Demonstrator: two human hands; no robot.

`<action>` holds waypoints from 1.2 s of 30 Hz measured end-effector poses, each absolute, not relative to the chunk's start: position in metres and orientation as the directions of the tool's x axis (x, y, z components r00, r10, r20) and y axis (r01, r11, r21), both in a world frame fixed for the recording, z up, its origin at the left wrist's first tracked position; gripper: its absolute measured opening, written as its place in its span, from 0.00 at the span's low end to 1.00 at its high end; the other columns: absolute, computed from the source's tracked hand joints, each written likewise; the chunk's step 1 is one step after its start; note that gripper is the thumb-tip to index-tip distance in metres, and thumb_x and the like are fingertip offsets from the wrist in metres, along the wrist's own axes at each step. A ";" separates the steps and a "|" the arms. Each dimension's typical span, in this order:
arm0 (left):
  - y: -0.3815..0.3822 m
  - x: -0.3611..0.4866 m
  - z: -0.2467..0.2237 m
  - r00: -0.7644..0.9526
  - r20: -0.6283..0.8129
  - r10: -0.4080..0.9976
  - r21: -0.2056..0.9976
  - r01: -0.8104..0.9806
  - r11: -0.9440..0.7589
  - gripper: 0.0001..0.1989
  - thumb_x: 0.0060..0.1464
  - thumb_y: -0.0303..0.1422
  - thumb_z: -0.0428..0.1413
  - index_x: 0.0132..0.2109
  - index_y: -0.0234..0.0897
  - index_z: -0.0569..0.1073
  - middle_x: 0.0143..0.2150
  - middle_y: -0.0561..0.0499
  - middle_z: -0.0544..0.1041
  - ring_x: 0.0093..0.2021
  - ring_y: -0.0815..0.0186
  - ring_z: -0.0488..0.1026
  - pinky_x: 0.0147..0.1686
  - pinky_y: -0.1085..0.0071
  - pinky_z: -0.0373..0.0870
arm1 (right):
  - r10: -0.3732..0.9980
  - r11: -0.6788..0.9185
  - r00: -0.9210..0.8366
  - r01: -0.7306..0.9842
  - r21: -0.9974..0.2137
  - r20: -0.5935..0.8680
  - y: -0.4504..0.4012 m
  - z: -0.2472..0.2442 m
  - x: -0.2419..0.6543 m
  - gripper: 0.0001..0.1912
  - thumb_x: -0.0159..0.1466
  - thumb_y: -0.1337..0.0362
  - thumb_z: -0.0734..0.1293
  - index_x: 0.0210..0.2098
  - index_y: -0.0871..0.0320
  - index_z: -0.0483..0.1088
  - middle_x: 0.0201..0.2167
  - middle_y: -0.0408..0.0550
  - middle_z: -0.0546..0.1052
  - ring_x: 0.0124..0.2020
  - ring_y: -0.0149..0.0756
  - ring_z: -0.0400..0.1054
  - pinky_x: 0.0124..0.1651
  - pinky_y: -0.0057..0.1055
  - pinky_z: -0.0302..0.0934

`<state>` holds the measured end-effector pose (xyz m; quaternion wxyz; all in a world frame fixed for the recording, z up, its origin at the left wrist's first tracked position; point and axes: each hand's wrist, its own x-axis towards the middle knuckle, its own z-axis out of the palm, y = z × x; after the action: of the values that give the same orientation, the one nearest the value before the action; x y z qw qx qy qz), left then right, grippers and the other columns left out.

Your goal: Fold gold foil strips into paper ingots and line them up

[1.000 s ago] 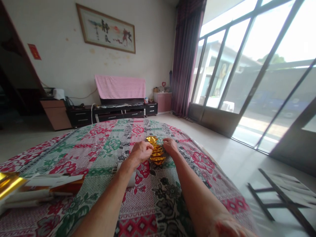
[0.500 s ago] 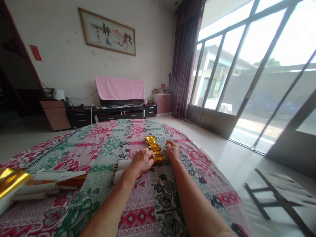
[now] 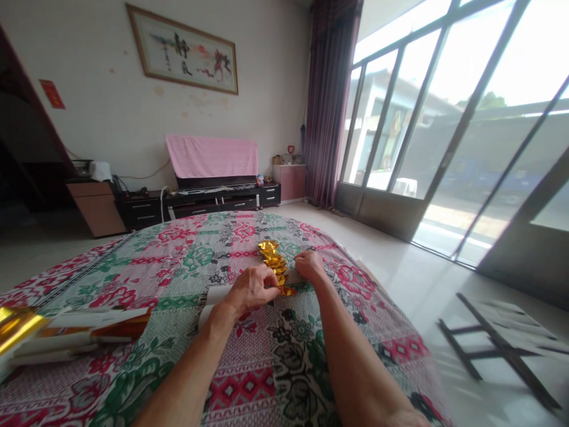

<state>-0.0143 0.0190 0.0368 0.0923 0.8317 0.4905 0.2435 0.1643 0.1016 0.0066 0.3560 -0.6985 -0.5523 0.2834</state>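
Note:
A row of folded gold foil paper pieces (image 3: 275, 265) lies on the flowered tablecloth (image 3: 249, 356), running away from me. My left hand (image 3: 254, 289) is closed at the near end of this row, thumb and fingertips pinched on the nearest gold foil piece (image 3: 288, 291). On the other side of the row, my right hand (image 3: 310, 265) is held with its fingers curled in. Whatever is inside those fingers is hidden. White paper rolls (image 3: 217, 293) lie beside my left wrist, partly covered by it.
At the left of the table lie stacked white and gold paper sheets (image 3: 84, 332), with a shiny gold sheet (image 3: 20, 326) at the edge. A dark-framed stool or rack (image 3: 498, 338) stands on the floor to the right. Beyond the table is a low black cabinet (image 3: 213, 204).
The view has shifted slightly. My left hand has moved a little toward the near foil piece, its fingers now lower against it. My right hand stays curled beside the row.

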 end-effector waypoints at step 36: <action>0.028 -0.018 0.022 0.279 0.425 0.861 0.475 0.741 -0.474 0.07 0.47 0.28 0.52 0.28 0.35 0.74 0.27 0.52 0.76 0.28 0.71 0.70 0.31 0.76 0.61 | 0.896 -0.243 -0.192 0.543 -0.804 -0.401 0.065 0.050 0.173 0.07 0.55 0.65 0.65 0.22 0.60 0.70 0.24 0.44 0.76 0.20 0.25 0.66 0.24 0.21 0.63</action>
<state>-0.0175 0.0279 0.0225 0.0920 0.7943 0.5044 0.3258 0.1735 0.0652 0.0502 0.1769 -0.6107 -0.5892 0.4987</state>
